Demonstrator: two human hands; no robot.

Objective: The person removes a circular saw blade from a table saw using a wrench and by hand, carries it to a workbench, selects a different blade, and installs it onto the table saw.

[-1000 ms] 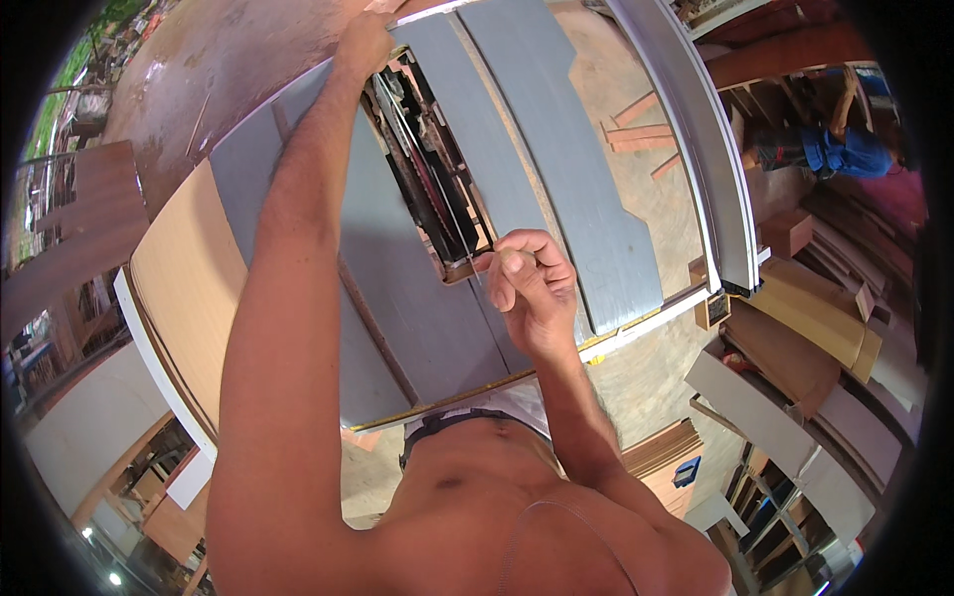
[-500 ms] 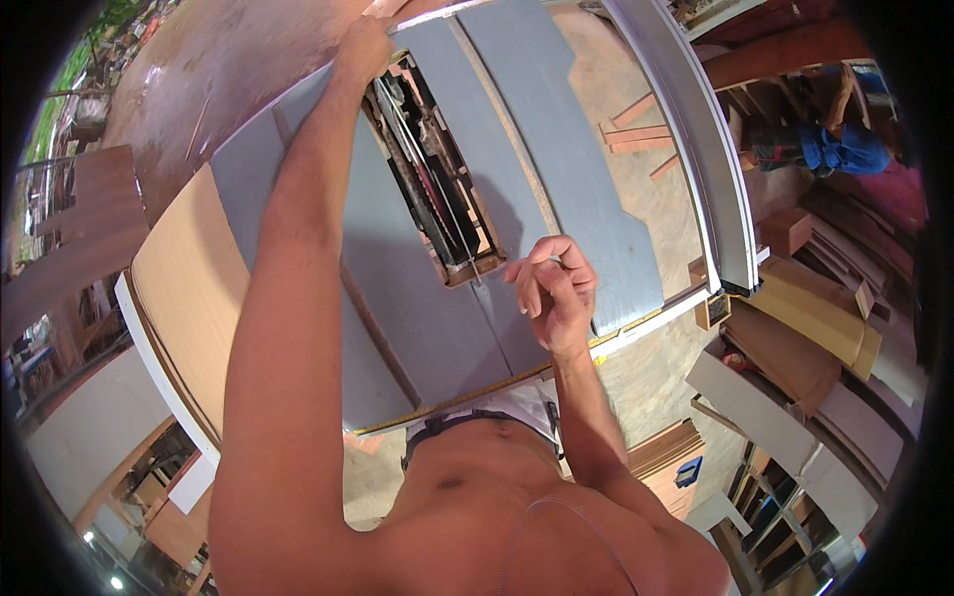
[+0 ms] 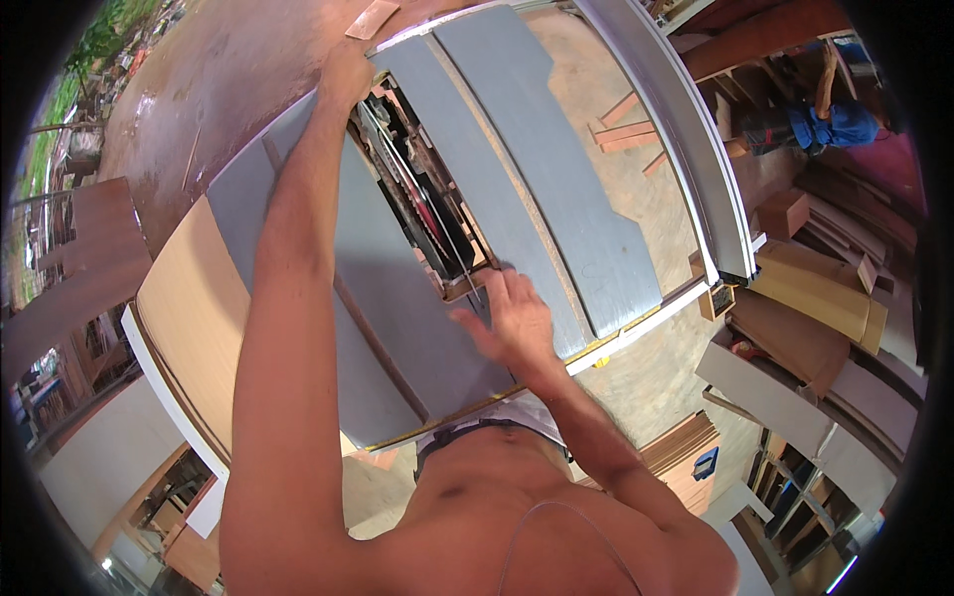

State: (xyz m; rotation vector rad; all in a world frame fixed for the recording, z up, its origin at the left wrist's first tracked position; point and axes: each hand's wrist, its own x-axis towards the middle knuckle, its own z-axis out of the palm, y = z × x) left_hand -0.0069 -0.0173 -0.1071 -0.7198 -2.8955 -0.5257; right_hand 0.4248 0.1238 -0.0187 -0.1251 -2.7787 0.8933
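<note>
A grey-topped work table [image 3: 596, 248] has lengthwise grooves and a narrow opening [image 3: 427, 199] exposing dark mechanical parts, a thin rod and something red. My left hand [image 3: 346, 77] is closed over the table's far edge, at the upper end of the opening, its fingertips partly hidden. My right hand [image 3: 517, 323] is at the near end of the opening, thumb apart and fingertips touching the rim, holding nothing visible. A pale wood panel [image 3: 189, 328] forms the table's left part.
A long white rail [image 3: 730, 228] runs along the right side. A person in blue [image 3: 840, 124] works at upper right, among wood boards. Cardboard and board stacks [image 3: 815, 298] stand at right, panels [image 3: 99, 457] at lower left. Wood offcuts [image 3: 626, 134] lie beside the grey top.
My right hand has turned from curled, palm up, to spread with its back up, and has come down at the opening's near end. My left hand stays at the far edge; the view has shifted slightly.
</note>
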